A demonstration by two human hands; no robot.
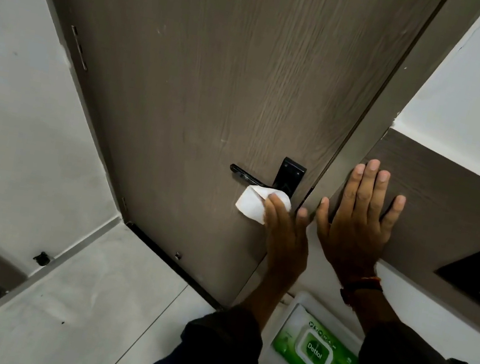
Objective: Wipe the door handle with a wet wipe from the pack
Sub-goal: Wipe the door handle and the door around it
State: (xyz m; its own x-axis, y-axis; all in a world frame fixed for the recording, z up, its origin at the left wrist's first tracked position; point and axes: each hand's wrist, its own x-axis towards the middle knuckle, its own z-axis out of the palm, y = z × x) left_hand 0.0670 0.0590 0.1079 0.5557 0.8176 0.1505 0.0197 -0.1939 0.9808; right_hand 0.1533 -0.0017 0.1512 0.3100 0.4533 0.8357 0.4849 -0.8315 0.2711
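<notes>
On the brown door [205, 80], with its wood-grain lines, sits a shiny black handle [249, 177] — a thin bar that sticks out from a flat plate. Just under the bar is a white wipe [252, 204], soft and folded, with pointed corners. The left hand [285, 237] reaches up from a dark sleeve and presses the wipe against the door and the bottom of the handle. Its fingers are close together on the wipe, with the thumb out to the side. The right hand [359, 221] lies flat on the brown panel [452, 198] beside the door frame, fingers spread wide, holding nothing. It has a thread band at the wrist. Down low between the two arms lies the pack [315, 353] — green and glossy, with a white lid that is closed. The floor [85, 299] is pale, smooth tile.
</notes>
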